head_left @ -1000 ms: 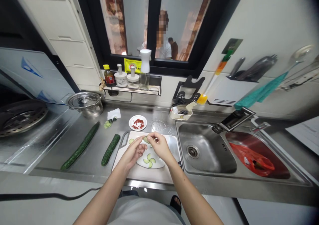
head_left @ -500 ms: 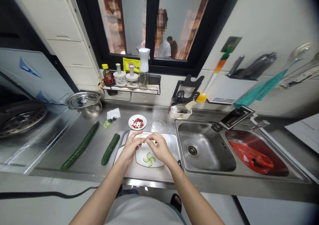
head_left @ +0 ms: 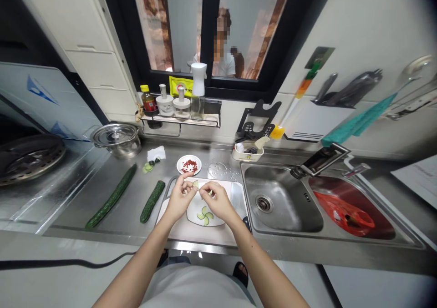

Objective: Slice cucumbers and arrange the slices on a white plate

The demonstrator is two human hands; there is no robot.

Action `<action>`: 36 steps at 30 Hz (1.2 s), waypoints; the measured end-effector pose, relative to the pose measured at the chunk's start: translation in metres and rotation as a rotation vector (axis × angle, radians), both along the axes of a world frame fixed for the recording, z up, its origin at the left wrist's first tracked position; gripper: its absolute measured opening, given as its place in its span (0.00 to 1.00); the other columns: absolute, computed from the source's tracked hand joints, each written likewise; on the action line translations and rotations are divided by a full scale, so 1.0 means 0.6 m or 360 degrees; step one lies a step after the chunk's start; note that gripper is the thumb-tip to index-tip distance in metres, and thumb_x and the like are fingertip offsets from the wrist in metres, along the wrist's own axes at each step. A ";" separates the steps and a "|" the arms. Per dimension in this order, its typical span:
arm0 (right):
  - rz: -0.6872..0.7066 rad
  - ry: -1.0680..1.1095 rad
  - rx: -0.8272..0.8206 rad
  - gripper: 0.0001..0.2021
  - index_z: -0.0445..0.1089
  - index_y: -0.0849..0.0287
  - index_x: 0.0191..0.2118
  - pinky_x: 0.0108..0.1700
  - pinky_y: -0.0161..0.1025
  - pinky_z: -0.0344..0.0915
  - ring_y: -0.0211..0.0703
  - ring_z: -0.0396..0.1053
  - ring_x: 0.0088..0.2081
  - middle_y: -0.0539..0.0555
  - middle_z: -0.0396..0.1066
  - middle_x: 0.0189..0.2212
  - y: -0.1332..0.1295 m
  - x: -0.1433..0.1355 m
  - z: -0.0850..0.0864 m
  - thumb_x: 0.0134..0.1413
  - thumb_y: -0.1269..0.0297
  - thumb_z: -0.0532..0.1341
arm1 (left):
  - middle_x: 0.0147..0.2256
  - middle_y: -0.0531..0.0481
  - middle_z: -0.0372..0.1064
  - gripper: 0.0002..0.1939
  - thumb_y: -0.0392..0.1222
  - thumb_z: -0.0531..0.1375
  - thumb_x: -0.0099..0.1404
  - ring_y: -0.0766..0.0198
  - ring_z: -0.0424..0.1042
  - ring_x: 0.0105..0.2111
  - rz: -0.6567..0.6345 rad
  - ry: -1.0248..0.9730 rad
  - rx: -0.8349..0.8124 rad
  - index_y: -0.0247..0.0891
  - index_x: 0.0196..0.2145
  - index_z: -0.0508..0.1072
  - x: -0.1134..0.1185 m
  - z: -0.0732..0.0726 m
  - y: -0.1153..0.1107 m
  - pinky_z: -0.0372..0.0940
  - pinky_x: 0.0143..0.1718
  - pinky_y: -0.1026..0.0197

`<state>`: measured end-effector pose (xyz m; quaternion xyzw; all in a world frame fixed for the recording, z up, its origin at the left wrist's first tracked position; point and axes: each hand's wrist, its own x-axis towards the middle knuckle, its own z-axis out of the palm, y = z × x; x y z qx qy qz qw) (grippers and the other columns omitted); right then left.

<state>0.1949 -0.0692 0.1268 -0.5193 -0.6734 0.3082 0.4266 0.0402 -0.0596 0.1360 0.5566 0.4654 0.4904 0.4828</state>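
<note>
My left hand point(head_left: 180, 199) and my right hand point(head_left: 218, 201) meet above a white plate point(head_left: 193, 220), thumbs and forefingers pinched close together. Between the fingertips shows a thin pale-green cucumber slice point(head_left: 195, 184), partly hidden by the fingers. Down on the plate, several cucumber slices point(head_left: 205, 215) form a pinwheel. A light cutting board point(head_left: 191, 238) lies under the plate. At the board's right side rests a kitchen knife point(head_left: 237, 194). Behind the board stands a small white dish with red bits point(head_left: 189, 166).
Left of the board lie a short cucumber piece point(head_left: 152, 202) and a long cucumber point(head_left: 112, 198). Cucumber scraps point(head_left: 148, 167) sit near a white tissue point(head_left: 156, 153). A lidded steel pot point(head_left: 118, 139) stands back left. To the right is a sink point(head_left: 287, 203).
My hands have shifted slightly, the left fingers turning upward, and more of the pale-green slice shows between them. The pinwheel on the plate looks the same.
</note>
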 end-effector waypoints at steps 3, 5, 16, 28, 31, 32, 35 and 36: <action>-0.0024 0.0117 -0.0127 0.07 0.71 0.57 0.28 0.36 0.35 0.62 0.38 0.67 0.33 0.50 0.72 0.27 0.003 -0.003 -0.009 0.53 0.63 0.58 | 0.29 0.55 0.65 0.24 0.45 0.61 0.58 0.67 0.64 0.29 0.0029 0.0088 0.0080 0.41 0.52 0.65 0.000 0.000 -0.002 0.58 0.36 0.65; -0.0022 0.0197 -0.0201 0.07 0.71 0.58 0.28 0.35 0.34 0.62 0.37 0.67 0.31 0.50 0.73 0.27 0.004 -0.005 -0.013 0.52 0.63 0.58 | 0.30 0.54 0.65 0.24 0.44 0.60 0.59 0.67 0.64 0.30 0.0034 0.0147 0.0144 0.41 0.53 0.64 0.000 -0.003 -0.003 0.59 0.37 0.64; -0.0003 0.0207 -0.0222 0.07 0.70 0.58 0.26 0.33 0.33 0.61 0.37 0.66 0.29 0.48 0.71 0.24 0.009 -0.006 -0.015 0.50 0.64 0.58 | 0.32 0.53 0.66 0.23 0.43 0.59 0.60 0.65 0.65 0.33 0.0006 0.0259 0.0255 0.40 0.53 0.64 0.001 -0.021 -0.001 0.59 0.41 0.63; 0.0074 0.0221 -0.0481 0.07 0.68 0.60 0.23 0.31 0.33 0.61 0.35 0.64 0.26 0.47 0.68 0.21 0.040 -0.001 -0.095 0.47 0.64 0.58 | 0.27 0.57 0.64 0.23 0.42 0.61 0.56 0.68 0.65 0.30 -0.0101 0.0223 0.0013 0.39 0.50 0.67 -0.009 -0.085 0.029 0.59 0.37 0.65; 0.0113 0.0099 -0.0541 0.07 0.69 0.60 0.24 0.30 0.32 0.61 0.34 0.64 0.25 0.47 0.69 0.21 0.046 -0.002 -0.126 0.48 0.66 0.57 | 0.25 0.58 0.64 0.21 0.41 0.60 0.55 0.68 0.65 0.28 -0.0134 0.0280 -0.0041 0.39 0.48 0.68 -0.014 -0.118 0.041 0.58 0.36 0.66; 0.0114 0.0030 -0.0556 0.07 0.70 0.61 0.24 0.30 0.31 0.61 0.34 0.65 0.25 0.47 0.70 0.21 0.048 -0.003 -0.134 0.48 0.68 0.57 | 0.24 0.58 0.64 0.21 0.41 0.59 0.55 0.68 0.65 0.27 -0.0147 0.0298 -0.0061 0.38 0.48 0.69 -0.016 -0.129 0.045 0.58 0.36 0.66; 0.0095 -0.0197 -0.0605 0.07 0.70 0.61 0.26 0.30 0.30 0.61 0.34 0.67 0.26 0.49 0.72 0.23 0.049 -0.008 -0.153 0.50 0.70 0.56 | 0.24 0.58 0.65 0.21 0.39 0.58 0.56 0.67 0.65 0.27 -0.0201 0.0424 -0.0088 0.38 0.48 0.68 -0.020 -0.161 0.055 0.58 0.35 0.65; 0.0085 -0.0252 -0.0618 0.07 0.70 0.61 0.26 0.30 0.30 0.60 0.34 0.67 0.26 0.49 0.72 0.24 0.049 -0.010 -0.157 0.51 0.71 0.56 | 0.25 0.57 0.66 0.21 0.38 0.57 0.56 0.67 0.65 0.27 -0.0218 0.0498 -0.0089 0.38 0.49 0.68 -0.021 -0.170 0.058 0.58 0.35 0.65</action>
